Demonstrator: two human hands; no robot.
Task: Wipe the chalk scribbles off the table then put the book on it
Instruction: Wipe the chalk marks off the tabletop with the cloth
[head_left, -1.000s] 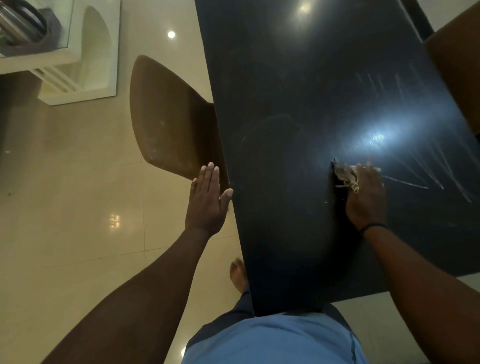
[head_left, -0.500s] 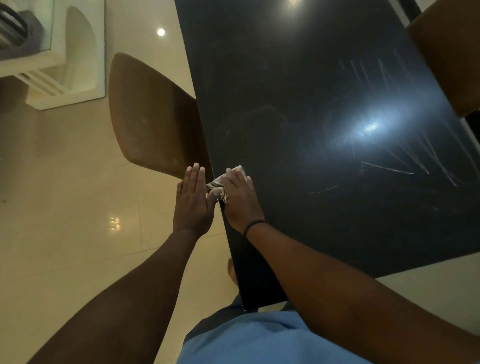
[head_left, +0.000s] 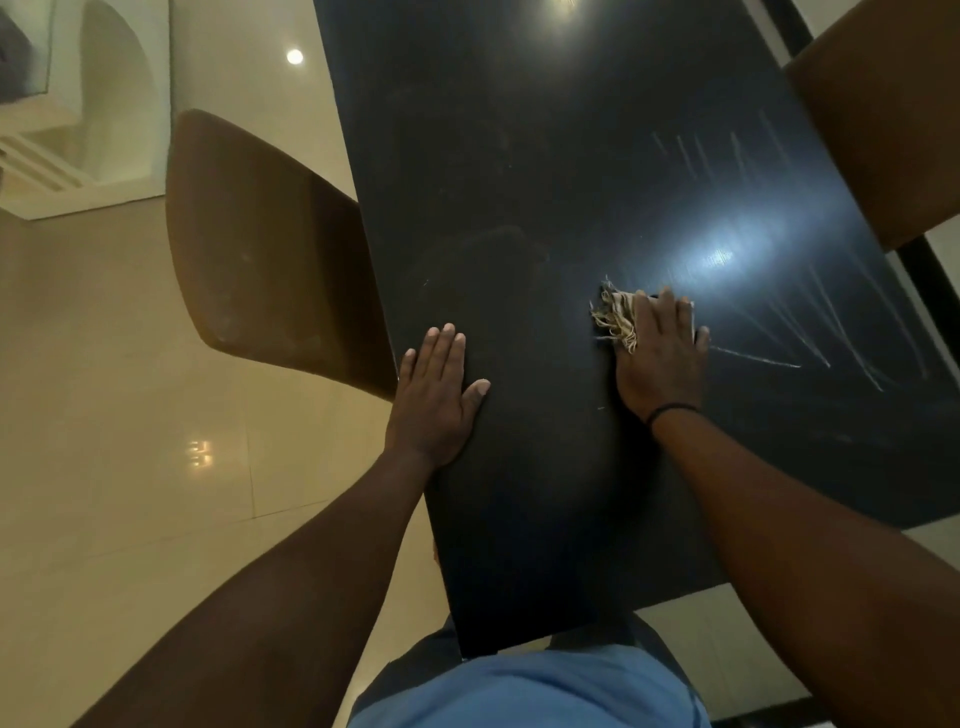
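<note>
A long black table (head_left: 519, 182) runs away from me. White chalk scribbles (head_left: 810, 332) streak its right side, with fainter strokes (head_left: 722, 150) farther back. My right hand (head_left: 662, 364) lies flat on a frayed beige cloth (head_left: 621, 317), pressing it onto the tabletop just left of the nearest chalk line. My left hand (head_left: 434, 397) rests flat on the table's left edge, fingers together, holding nothing. No book is in view.
A brown chair (head_left: 270, 254) stands against the table's left side, and another brown chair (head_left: 883, 114) at the right. A white cabinet (head_left: 88, 130) sits on the glossy tiled floor at far left. My blue shirt (head_left: 519, 686) meets the table's near end.
My right hand swept the cloth left to the table's edge beside my left hand, then back right to the chalk lines. My left hand has shifted slightly onto the tabletop.
</note>
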